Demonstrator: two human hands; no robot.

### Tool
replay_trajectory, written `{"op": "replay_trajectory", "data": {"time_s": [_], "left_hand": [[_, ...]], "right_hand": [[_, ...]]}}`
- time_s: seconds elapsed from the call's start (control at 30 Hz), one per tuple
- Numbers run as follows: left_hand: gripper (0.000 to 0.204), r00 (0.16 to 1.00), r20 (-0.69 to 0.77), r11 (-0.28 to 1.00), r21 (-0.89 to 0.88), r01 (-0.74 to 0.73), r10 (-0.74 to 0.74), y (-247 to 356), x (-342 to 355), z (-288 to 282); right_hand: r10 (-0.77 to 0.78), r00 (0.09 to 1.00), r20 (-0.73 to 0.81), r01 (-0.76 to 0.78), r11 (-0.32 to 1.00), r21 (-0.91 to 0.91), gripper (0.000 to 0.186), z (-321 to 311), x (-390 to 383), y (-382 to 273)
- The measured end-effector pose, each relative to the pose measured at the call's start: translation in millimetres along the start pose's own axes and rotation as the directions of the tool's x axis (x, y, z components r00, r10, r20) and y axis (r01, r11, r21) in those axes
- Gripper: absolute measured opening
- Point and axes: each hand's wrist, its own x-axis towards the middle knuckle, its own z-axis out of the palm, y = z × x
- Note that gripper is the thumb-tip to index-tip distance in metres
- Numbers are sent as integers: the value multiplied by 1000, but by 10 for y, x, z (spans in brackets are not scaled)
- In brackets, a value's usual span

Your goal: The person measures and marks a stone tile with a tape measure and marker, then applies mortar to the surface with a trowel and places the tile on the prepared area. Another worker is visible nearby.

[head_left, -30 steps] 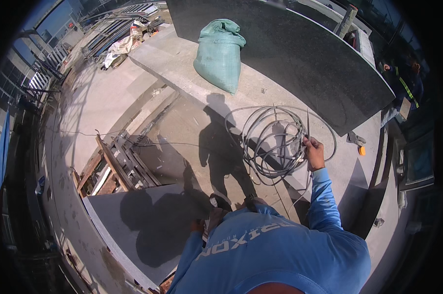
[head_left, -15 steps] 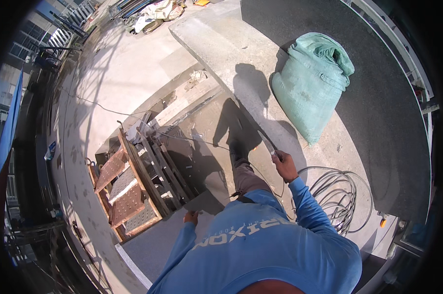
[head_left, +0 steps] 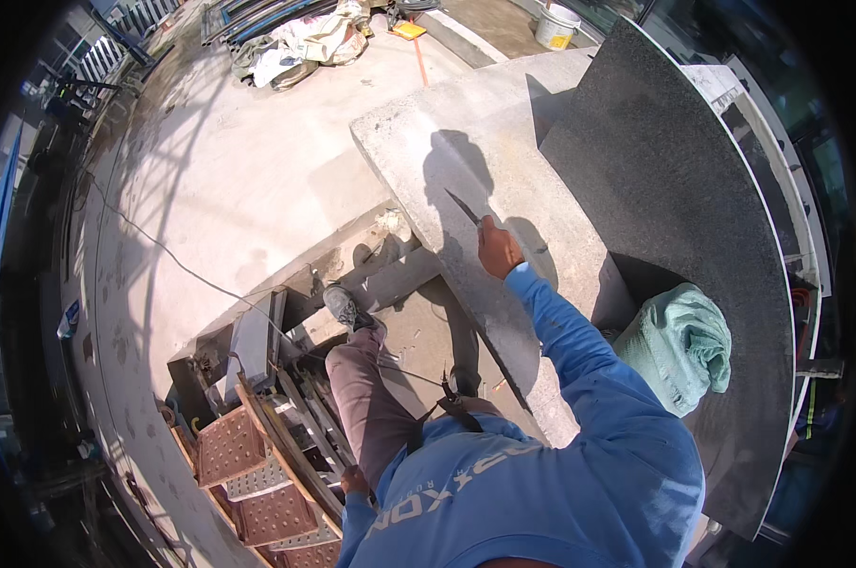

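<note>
My right hand [head_left: 500, 250] is closed round the handle of a knife [head_left: 462, 205], its slim blade pointing up and away over the pale concrete ledge [head_left: 541, 213]. Low on the left, my left hand [head_left: 355, 479] hangs beside my thigh, near the rusty metal steps [head_left: 262, 473]; its fingers are too small and shaded to read. A green woven sack [head_left: 676, 348], partly behind my right sleeve, leans on the ledge against a dark stone slab [head_left: 679, 161]. My left shoe [head_left: 343, 305] rests on a concrete step.
A thin cable [head_left: 177, 257] crosses the concrete floor [head_left: 248, 180] and runs down over the recess by my legs. Timber and metal pieces [head_left: 305, 407] lie beside the steps. Farther off are a pile of sheeting [head_left: 309, 47], pipes [head_left: 267, 19] and a white bucket [head_left: 556, 28].
I have moved forward, my left foot now up on the concrete step. My right arm reaches farther out with the knife. The sack now appears lower, beside my right arm.
</note>
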Motion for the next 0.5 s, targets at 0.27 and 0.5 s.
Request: {"op": "replay_trajectory", "data": {"time_s": [0.27, 0.5], "left_hand": [[36, 867, 408, 927, -113, 358, -286, 1202, 2122, -1444], [38, 993, -44, 852, -509, -119, 113, 2906, 5195, -3830]], "right_hand": [[580, 785, 220, -463, 784, -414, 29, 136, 871, -104], [588, 430, 685, -215, 803, -555, 40, 458, 2136, -171]]}}
